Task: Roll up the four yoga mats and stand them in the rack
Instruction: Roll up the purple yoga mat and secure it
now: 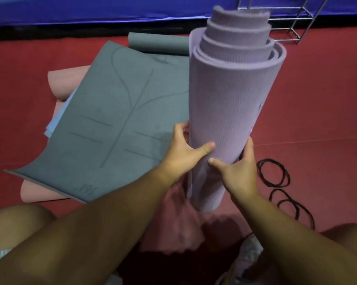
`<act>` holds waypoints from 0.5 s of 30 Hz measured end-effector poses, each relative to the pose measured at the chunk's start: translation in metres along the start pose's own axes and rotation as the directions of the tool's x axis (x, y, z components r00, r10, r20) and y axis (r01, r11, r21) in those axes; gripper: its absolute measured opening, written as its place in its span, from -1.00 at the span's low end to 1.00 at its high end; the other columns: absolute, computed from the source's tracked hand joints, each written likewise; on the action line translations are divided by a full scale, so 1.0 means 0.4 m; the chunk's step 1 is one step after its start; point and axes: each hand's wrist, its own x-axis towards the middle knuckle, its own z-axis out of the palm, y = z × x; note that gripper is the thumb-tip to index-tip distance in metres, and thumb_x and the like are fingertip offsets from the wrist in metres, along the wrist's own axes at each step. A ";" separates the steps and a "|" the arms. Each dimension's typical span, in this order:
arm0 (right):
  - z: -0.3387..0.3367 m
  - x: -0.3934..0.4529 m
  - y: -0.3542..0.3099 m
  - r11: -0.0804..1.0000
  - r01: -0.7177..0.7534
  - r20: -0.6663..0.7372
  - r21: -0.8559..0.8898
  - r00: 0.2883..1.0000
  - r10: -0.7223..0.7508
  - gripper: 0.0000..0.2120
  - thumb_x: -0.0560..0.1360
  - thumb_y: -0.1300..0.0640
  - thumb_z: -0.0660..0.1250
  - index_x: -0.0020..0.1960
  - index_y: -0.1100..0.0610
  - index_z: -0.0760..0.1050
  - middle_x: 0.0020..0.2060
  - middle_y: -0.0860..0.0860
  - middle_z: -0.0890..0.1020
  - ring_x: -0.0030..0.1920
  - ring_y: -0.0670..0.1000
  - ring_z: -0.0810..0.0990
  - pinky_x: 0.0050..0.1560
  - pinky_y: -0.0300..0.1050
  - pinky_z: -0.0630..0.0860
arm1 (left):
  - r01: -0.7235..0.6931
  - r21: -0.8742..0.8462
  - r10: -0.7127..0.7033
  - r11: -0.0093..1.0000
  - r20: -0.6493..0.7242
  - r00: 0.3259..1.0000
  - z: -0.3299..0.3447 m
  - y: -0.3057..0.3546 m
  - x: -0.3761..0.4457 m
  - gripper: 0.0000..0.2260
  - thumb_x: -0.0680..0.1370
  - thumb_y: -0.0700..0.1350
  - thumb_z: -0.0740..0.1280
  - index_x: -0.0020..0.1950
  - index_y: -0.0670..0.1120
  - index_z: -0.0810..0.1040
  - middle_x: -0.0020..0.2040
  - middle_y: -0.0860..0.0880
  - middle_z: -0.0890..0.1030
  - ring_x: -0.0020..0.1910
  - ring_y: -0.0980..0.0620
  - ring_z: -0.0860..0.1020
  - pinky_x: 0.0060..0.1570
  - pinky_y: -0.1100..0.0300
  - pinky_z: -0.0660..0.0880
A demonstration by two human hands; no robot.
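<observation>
While the rolled purple mat (231, 112) stood upright at the frame's centre, the left hand (186, 149) and right hand (235, 173) gripped its lower part. A grey mat (111, 120) lay left; the metal rack (297, 23) stood upper right.

A ribbed lilac foam mat roll (231, 112) is standing beside a line-marked grey-green flat mat (116, 124), showing against a red floor (321, 103).
</observation>
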 end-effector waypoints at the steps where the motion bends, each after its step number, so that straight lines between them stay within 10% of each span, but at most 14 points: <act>1: -0.006 0.003 0.002 0.999 0.011 0.013 -0.032 1.000 -0.011 -0.09 0.19 0.12 0.65 0.43 -0.13 0.29 0.24 -0.12 0.57 0.21 -0.07 0.58 0.19 0.07 0.58 | -0.001 0.035 0.001 0.999 -0.010 1.000 0.001 0.009 -0.003 -0.17 0.16 0.26 0.56 0.31 0.03 0.31 0.30 -0.05 0.53 0.25 0.06 0.57 0.30 0.03 0.52; 5: -0.033 0.023 0.011 0.976 -0.031 0.046 -0.218 0.998 0.042 -0.01 0.13 0.04 0.68 0.47 -0.19 0.31 0.24 0.07 0.38 0.21 0.09 0.50 0.27 0.04 0.52 | 0.008 0.116 -0.002 0.993 -0.054 0.999 0.000 0.036 -0.023 -0.18 0.12 0.20 0.60 0.24 -0.04 0.34 0.22 0.02 0.54 0.22 0.06 0.59 0.23 0.12 0.55; 10: -0.066 0.024 -0.016 0.998 0.024 0.097 -0.055 0.995 -0.018 -0.04 0.14 0.04 0.62 0.47 -0.24 0.33 0.28 -0.06 0.43 0.23 0.05 0.56 0.16 0.11 0.60 | -0.105 0.219 0.096 0.970 0.050 0.994 -0.025 0.095 -0.019 0.22 0.14 0.10 0.68 0.62 0.23 -0.02 0.39 0.00 0.50 0.33 0.08 0.53 0.33 0.09 0.49; 15: -0.069 0.021 -0.035 0.994 0.040 0.171 0.104 0.984 -0.057 -0.21 0.34 0.06 0.61 0.46 -0.18 0.31 0.20 -0.18 0.61 0.19 -0.02 0.62 0.02 -0.16 0.58 | -0.149 0.307 0.129 0.940 0.086 0.988 -0.044 0.136 -0.009 0.09 0.03 0.12 0.66 0.47 0.11 0.21 0.46 0.02 0.38 0.42 0.05 0.42 0.38 0.02 0.45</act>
